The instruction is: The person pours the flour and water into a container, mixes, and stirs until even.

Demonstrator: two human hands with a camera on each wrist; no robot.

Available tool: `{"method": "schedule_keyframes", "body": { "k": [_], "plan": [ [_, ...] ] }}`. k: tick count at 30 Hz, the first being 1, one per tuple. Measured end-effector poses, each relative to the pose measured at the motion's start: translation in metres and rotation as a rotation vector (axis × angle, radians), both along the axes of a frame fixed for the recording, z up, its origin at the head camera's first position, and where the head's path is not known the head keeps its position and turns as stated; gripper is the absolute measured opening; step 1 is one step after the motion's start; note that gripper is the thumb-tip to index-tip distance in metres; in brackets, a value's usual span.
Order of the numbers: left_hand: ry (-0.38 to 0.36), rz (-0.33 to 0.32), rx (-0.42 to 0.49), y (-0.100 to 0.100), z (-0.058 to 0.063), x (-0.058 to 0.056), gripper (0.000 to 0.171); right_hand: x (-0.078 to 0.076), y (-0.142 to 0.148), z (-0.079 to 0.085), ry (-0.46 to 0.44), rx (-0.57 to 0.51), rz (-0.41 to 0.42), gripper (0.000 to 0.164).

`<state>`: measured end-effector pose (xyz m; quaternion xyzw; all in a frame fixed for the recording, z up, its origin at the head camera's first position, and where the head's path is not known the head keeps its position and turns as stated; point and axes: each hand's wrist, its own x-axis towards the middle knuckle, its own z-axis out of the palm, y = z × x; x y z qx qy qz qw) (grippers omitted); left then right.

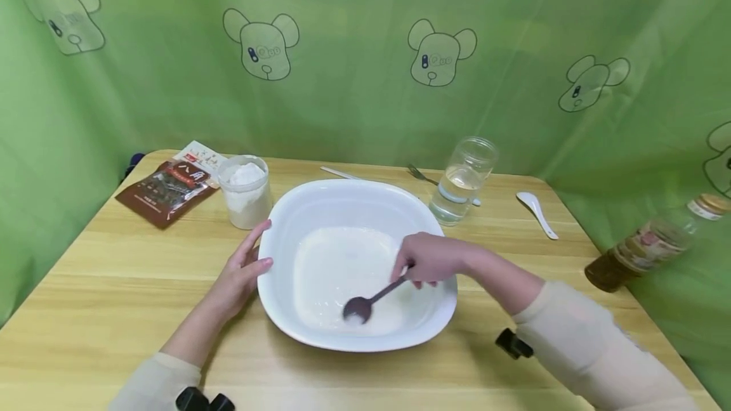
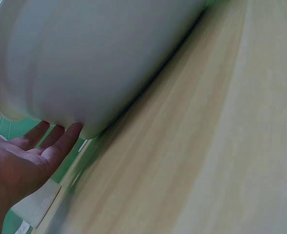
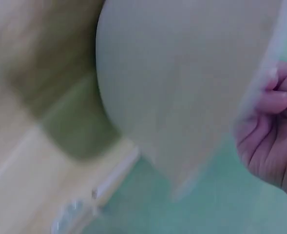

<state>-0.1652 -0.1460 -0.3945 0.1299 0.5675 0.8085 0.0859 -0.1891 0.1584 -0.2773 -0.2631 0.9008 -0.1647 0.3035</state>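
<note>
A large white basin (image 1: 354, 198) stands on the wooden table with milky white liquid (image 1: 337, 259) across its bottom. My right hand (image 1: 428, 257) reaches over the basin's right side and grips the handle of a dark brown spoon (image 1: 358, 307), whose bowl dips into the liquid near the front. Curled fingers of that hand show behind the rim in the right wrist view. On the left, my left hand (image 1: 240, 278) steadies the basin, thumb by the rim. Its extended fingers (image 2: 65, 141) touch the basin's outer wall in the left wrist view.
Behind the basin stand a jar of white powder (image 1: 248, 198) and a glass jar of water (image 1: 459, 186), with a fork (image 1: 419, 173) nearby. Brown spice packet (image 1: 165, 192) lies far left. White spoon (image 1: 537, 214) and a bottle of dark liquid (image 1: 639, 249) are right.
</note>
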Motion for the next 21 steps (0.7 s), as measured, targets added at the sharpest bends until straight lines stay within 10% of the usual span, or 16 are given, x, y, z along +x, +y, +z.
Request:
{"method": "schedule_keyframes", "body": {
  "k": [10, 21],
  "plan": [
    [0.002, -0.011, 0.012, 0.000, -0.002, -0.001, 0.066, -0.039, 0.010, -0.008, 0.247, 0.017, -0.189, 0.032],
    [0.002, -0.002, 0.009, -0.001, -0.002, -0.001, 0.067, -0.018, -0.041, -0.025, -0.048, -0.184, -0.088, 0.029]
  ]
}}
